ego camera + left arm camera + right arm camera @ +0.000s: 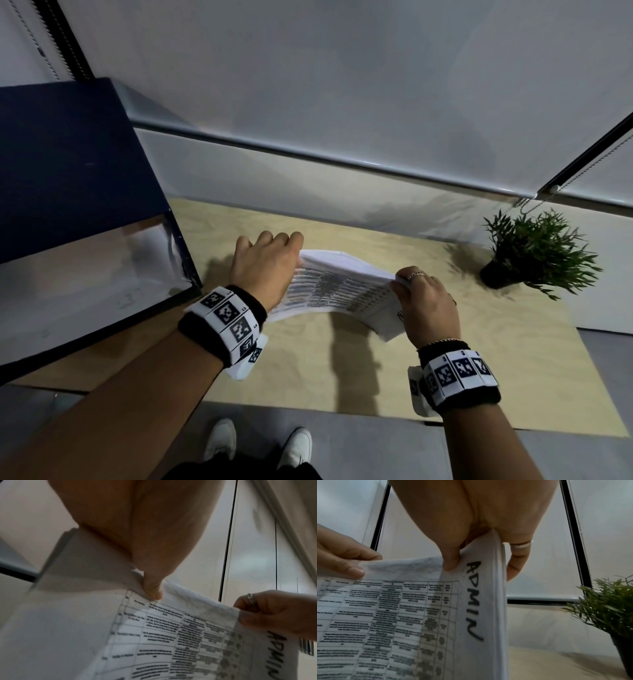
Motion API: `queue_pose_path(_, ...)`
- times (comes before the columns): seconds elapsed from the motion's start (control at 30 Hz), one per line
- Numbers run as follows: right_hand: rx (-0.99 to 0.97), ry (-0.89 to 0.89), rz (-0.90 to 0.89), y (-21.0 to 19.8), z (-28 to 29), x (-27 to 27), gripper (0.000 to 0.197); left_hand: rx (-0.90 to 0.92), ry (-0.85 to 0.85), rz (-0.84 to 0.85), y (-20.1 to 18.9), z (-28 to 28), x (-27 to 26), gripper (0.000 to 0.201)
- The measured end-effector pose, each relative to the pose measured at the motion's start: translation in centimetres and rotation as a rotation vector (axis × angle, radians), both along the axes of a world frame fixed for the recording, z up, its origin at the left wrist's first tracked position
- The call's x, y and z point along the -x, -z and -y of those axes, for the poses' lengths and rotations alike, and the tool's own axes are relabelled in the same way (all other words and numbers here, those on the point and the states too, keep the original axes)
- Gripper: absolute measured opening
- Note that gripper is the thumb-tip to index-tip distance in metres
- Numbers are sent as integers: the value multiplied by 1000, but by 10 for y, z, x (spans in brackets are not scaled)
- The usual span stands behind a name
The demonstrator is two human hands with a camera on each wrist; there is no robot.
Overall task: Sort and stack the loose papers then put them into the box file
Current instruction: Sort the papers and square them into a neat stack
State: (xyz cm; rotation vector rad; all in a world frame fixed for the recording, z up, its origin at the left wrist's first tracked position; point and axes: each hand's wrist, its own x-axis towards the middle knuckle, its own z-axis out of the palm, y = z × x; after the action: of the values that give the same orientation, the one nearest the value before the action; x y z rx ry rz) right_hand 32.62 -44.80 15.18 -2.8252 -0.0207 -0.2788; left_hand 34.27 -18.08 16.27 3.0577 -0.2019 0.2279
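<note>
A stack of white papers hangs bowed above the wooden table, held at both ends. My left hand grips its left end, thumb on the printed top sheet. My right hand, wearing a ring, pinches the right end, where "ADMIN" is handwritten beside a printed grid on the stack of papers. The dark blue box file stands open at the left, its pale inside facing me.
A small potted plant stands at the table's far right. A white wall with blinds and a bead cord runs behind the table. My white shoes show below the table's front edge.
</note>
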Motion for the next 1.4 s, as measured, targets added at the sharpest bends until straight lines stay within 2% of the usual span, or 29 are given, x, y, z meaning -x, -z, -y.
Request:
queue_pose_path(0.13, 114, -46, -14, 5, 3, 2, 21, -65, -4, -110, -2, -1, 3, 41)
queue_pose_path(0.27, 87, -43, -9, -2, 2, 0, 17, -23, 65, -181, -17, 15, -5, 53)
queue_pose_path(0.3, 84, -49, -9, -3, 1, 1, 16, -10, 110, -199, -20, 24, -8, 51)
queue_pose_path(0.4, 101, -73, 75, -5, -3, 0, 16, -36, 210, -188, -21, 42, -14, 25)
queue_pose_path(0.47, 41, -14, 221, -10, -3, -3, 21, -11, 226, -162, -24, 43, -15, 27)
queue_pose_path(0.5, -4, 52, 317, -12, -2, -3, 27, 18, 221, -127, -27, 42, -14, 24)
queue_pose_path(0.57, -117, 211, 431, -13, 1, -1, 59, 135, 172, -62, -32, 35, -15, 17)
queue_pose_path(0.63, -442, 330, 344, -2, 4, -3, 99, 338, 95, -42, -31, 23, -19, 21)
queue_pose_path(0.67, -677, 360, 243, 2, 1, -5, 110, 479, 79, -82, -27, 17, -21, 26)
queue_pose_path(0.7, -906, 344, 147, 7, -2, -9, 110, 668, 92, -137, -25, 11, -21, 27)
queue_pose_path(0.73, -1089, 282, 53, 8, -5, -11, 97, 885, 101, -188, -21, 7, -20, 24)
queue_pose_path(0.8, -1328, 135, -28, 2, -13, -14, 41, 1255, 77, -253, -14, 4, -12, 19)
queue_pose_path(0.83, -1430, 101, -18, -3, -18, -15, 24, 1348, 52, -221, -10, 4, -7, 20)
queue_pose_path(0.87, -1507, 75, -5, -12, -23, -15, 22, 1393, 22, -157, -6, 6, -4, 20)
queue_pose_path(0.9, -1510, 56, 39, -19, -26, -14, 24, 1413, -11, -76, -2, 9, 1, 19)
queue_pose_path(0.97, -1353, 21, 182, -30, -35, -10, 20, 1417, -79, 80, 6, 13, 9, 17)
queue_pose_path(1.03, -1245, 25, 236, -24, -47, -3, 13, 1398, -122, 147, 18, 13, 15, 19)
queue_pose_path(1.1, -1137, 68, 230, -8, -58, 7, 13, 1368, -137, 89, 40, 7, 20, 24)
queue_pose_path(1.23, -1098, 124, 107, 25, -64, 16, 35, 1336, -155, -81, 73, -5, 26, 61)
queue_pose_path(1.33, -1066, 147, 90, 26, -64, 10, 24, 1401, -146, -80, 61, -3, 22, 81)
queue_pose_path(1.4, -1110, 147, 97, 20, -62, 5, 27, 1504, -147, -22, 41, 0, 21, 85)
